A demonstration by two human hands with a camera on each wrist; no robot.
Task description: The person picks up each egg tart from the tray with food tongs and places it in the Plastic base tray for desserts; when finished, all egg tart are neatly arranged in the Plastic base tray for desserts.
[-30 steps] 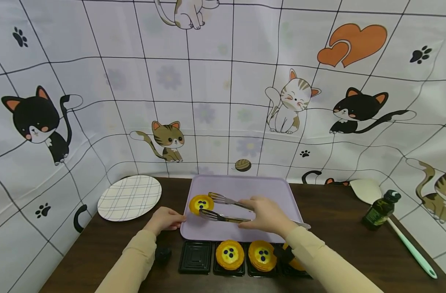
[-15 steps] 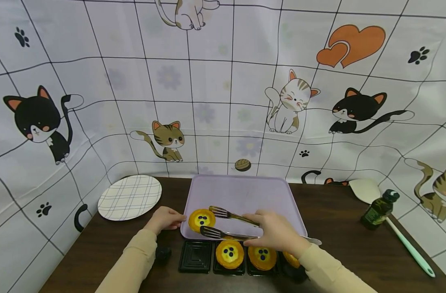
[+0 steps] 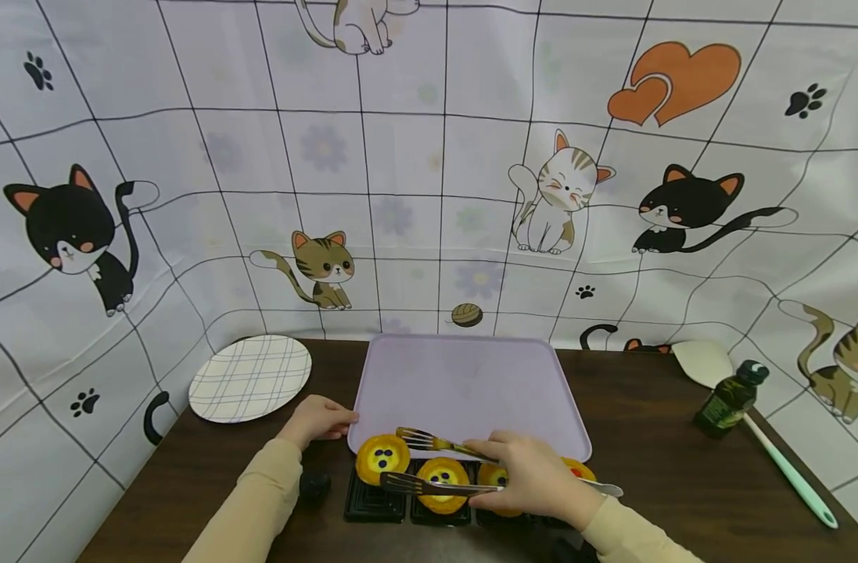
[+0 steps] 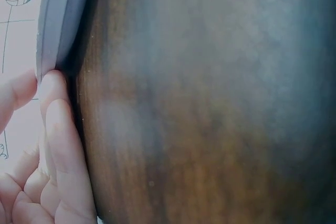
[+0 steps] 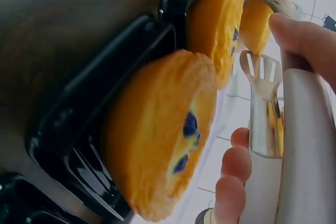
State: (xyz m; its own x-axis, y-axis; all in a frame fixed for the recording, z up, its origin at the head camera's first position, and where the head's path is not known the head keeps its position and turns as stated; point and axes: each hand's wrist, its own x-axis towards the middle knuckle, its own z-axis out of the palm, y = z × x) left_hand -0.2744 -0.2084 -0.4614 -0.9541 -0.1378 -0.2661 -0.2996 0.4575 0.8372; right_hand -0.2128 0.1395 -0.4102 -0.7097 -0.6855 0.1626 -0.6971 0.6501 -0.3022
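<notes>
At the left edge of the lilac tray (image 3: 464,383), my left hand (image 3: 319,421) pinches the rim; the left wrist view has the thumb on one side and fingertips (image 4: 54,85) under it. My right hand (image 3: 541,478) grips metal tongs (image 5: 265,77) with slotted, fork-like ends. Between the tong tips is a yellow egg tart (image 3: 382,459) with dark berries on top, over the leftmost black plastic compartment (image 3: 374,504). Another berry-topped tart (image 3: 444,469) sits in the compartment beside it, partly behind the lower tong arm. A third tart (image 3: 493,475) is partly covered by the right hand.
A further tart (image 3: 576,469) with a red spot shows past the right hand. A checked plate (image 3: 249,379) lies at the back left. On the right stand a dark green bottle (image 3: 731,400) and a spatula with a green handle (image 3: 791,473).
The right hand has brought the tongs and the tart toward me, from over the lilac tray's left part to over the leftmost black compartment. The left hand has stayed at the tray's edge.
</notes>
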